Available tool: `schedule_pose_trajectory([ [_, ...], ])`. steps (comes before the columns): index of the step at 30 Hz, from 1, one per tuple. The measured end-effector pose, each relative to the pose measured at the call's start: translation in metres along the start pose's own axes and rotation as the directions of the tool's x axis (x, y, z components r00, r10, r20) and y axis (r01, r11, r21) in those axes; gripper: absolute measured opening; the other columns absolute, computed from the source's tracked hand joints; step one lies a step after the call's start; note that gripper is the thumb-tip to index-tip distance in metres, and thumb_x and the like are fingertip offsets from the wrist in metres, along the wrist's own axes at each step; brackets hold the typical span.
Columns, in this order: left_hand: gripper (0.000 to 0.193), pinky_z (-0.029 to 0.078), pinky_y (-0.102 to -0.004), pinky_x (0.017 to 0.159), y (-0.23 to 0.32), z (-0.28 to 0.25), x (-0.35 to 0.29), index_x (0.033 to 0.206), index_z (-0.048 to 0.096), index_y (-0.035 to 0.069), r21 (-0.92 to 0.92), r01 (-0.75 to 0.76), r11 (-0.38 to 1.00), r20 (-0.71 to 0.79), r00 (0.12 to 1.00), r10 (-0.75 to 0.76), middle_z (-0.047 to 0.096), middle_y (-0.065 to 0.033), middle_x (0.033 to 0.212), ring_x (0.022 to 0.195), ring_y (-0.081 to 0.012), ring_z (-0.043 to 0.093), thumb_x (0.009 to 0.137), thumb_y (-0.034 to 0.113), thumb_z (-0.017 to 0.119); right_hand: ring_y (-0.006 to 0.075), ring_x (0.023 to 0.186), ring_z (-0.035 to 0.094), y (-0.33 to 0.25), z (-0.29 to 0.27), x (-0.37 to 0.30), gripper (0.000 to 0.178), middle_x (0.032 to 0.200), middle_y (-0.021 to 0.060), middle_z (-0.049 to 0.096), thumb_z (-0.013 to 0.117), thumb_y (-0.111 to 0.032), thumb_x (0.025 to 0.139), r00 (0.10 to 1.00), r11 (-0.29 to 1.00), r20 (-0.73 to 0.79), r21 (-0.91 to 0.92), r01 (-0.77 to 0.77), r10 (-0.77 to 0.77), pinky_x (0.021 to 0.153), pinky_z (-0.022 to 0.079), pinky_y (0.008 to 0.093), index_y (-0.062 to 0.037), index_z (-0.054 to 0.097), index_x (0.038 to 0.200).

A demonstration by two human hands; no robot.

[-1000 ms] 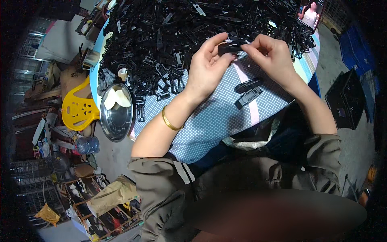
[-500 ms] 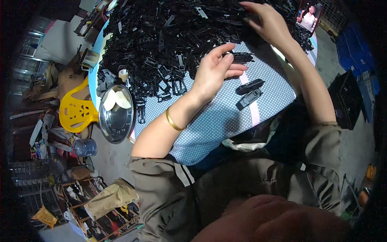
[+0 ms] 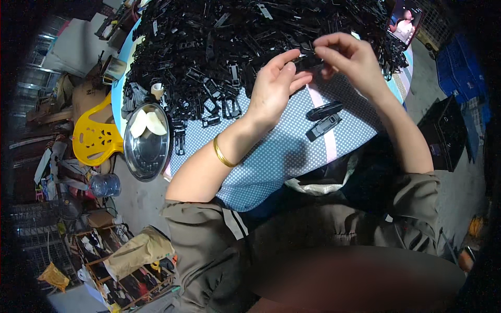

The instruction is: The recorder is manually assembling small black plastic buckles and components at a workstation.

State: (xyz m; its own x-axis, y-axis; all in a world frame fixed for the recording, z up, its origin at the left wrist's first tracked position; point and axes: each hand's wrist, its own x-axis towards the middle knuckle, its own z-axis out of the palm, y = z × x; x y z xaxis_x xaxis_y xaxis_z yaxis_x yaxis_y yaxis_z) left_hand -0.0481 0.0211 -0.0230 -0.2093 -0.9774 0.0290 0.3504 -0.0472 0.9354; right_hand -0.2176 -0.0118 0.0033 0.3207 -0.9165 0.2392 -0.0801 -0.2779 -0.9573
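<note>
Black parts (image 3: 201, 49) mostly lie heaped, two pieces (image 3: 324, 128) apart. Left hand (image 3: 272, 93) is loosely parted, right hand (image 3: 357, 61) nearly pinched; can't tell what's held

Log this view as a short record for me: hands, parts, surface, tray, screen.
Left hand: thumb and fingers apart; grip unclear
Right hand: fingertips curled toward thumb; grip unclear
Pile: black parts, heaped beyond the hands
Set apart: two black pieces, side by side
Surface: dotted cloth
Tray: shiny tray at left, holding pale wedges
Screen: lit screen, far right
</note>
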Motion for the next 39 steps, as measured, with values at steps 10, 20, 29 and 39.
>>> schedule_pose_trajectory([
  [10, 0.036, 0.046, -0.0313, 0.087, -0.006, 0.001, 0.000, 0.123, 0.033, -0.007, 0.021, 0.005, 1.000, -0.009, 1.000, -0.005, 0.047, -0.0174, 0.113, 0.099, -0.0208, 0.052, 0.091, 0.009, 0.035, 0.0114, 0.064, 0.058, 0.016, 0.010, -0.007, 0.013, 0.073, 0.0058, 0.060, 0.063, -0.005, 0.074, 0.897, 0.803, 0.020, -0.436, 0.406, -0.442, 0.056, 0.046, 0.0200, 0.0014, 0.062, 0.085],
  [20, 0.037, 0.047, -0.0279, 0.084, 0.000, 0.005, -0.003, 0.124, 0.033, -0.007, 0.086, -0.085, 0.993, 0.061, 0.995, 0.080, 0.048, -0.0153, 0.114, 0.098, -0.0176, 0.052, 0.090, 0.008, 0.037, 0.0234, 0.093, 0.053, 0.010, 0.007, -0.005, 0.013, 0.105, 0.0117, 0.054, 0.068, -0.005, 0.066, 0.737, 0.522, 0.054, -0.670, 0.527, -0.674, 0.074, 0.044, 0.0296, -0.0041, 0.064, 0.078],
  [29, 0.039, 0.050, -0.0256, 0.078, 0.008, 0.005, -0.003, 0.121, 0.040, -0.004, 0.142, -0.036, 0.989, 0.090, 0.996, 0.023, 0.056, -0.0101, 0.100, 0.087, -0.0139, 0.058, 0.085, 0.007, 0.051, 0.0166, 0.086, 0.057, 0.017, 0.003, -0.008, 0.020, 0.094, 0.0093, 0.060, 0.066, -0.014, 0.072, 0.961, 0.945, 0.037, -0.175, 0.277, -0.275, 0.074, 0.046, 0.0266, -0.0020, 0.063, 0.088],
  [39, 0.044, 0.049, -0.0234, 0.075, 0.027, 0.000, -0.002, 0.122, 0.038, -0.004, 0.171, -0.112, 0.979, 0.204, 0.976, 0.076, 0.058, -0.0092, 0.097, 0.083, -0.0123, 0.058, 0.082, 0.004, 0.054, 0.0083, 0.069, 0.057, 0.012, -0.012, -0.012, 0.029, 0.077, 0.0047, 0.063, 0.064, -0.020, 0.076, 0.980, 0.995, 0.175, -0.020, 0.096, -0.091, 0.060, 0.046, 0.0216, -0.0030, 0.062, 0.100],
])
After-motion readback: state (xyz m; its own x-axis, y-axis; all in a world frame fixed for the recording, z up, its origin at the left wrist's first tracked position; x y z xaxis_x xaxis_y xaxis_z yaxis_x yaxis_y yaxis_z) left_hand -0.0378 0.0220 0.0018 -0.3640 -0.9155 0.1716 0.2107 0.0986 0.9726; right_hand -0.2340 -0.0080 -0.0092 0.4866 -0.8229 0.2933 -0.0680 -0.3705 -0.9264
